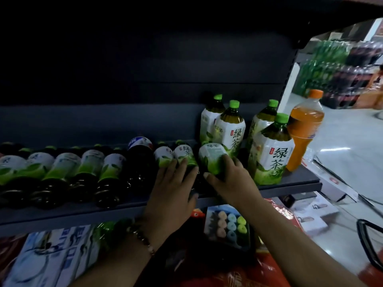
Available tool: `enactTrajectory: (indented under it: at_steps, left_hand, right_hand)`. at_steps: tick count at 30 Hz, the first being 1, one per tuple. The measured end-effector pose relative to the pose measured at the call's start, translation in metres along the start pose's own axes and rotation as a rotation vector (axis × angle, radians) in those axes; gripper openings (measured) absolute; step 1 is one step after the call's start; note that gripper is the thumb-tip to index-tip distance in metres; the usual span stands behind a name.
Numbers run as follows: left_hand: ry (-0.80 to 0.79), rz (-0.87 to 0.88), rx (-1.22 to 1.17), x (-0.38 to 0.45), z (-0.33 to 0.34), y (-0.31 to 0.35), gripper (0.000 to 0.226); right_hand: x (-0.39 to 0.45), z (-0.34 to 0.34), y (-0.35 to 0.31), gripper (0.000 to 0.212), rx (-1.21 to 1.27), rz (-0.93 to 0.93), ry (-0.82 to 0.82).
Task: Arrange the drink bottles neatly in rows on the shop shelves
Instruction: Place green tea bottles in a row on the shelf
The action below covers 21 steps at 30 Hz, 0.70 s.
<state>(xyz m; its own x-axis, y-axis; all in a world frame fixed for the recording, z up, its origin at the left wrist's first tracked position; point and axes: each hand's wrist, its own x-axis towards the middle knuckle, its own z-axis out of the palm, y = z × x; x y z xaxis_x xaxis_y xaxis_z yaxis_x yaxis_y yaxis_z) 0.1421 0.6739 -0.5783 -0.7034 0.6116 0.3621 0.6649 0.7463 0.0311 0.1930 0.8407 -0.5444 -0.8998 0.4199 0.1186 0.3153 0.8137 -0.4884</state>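
lining a dark shelf (296,180), tea bottles (269,154) face a bright shop floor (342,141).

A row of green-tea bottles (62,168) lies tilted along the shelf (294,181), with one dark cola bottle (139,160) among them. Four green-tea bottles (269,150) stand upright near the shelf's right end, an orange drink bottle (303,129) beside them at the edge.

Four upright green-capped green tea bottles with white-and-green labels (270,150) stand at the shelf's right end; one orange-capped plastic bottle of orange drink (304,129) stands beside them; about eight similar tea bottles lying flat (112,166) form a row; one dark bottle with a red-white-blue label (139,158) lies among them; two hands (174,187) show.
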Motion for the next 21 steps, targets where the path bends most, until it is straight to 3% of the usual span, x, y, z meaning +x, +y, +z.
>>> enactTrajectory:
  at_steps: [6, 12, 16, 21]
  left_hand:
    - [-0.106, -0.006, -0.006, 0.003, 0.014, -0.005, 0.080]
    - [-0.130, -0.002, -0.038, 0.004, 0.006, -0.003, 0.075]
    - [-0.139, -0.026, -0.041, 0.006, 0.004, -0.002, 0.069]
    - [-0.144, -0.026, -0.122, 0.001, 0.006, -0.012, 0.081]
  right_hand:
    - [0.020, 0.005, -0.014, 0.085, -0.054, 0.161, 0.021]
    - [0.002, -0.001, 0.000, 0.066, 0.075, 0.152, 0.080]
    - [-0.006, -0.009, 0.017, 0.052, 0.332, 0.170, 0.077]
    - [-0.008, -0.011, 0.042, 0.035, 0.991, 0.381, -0.010]
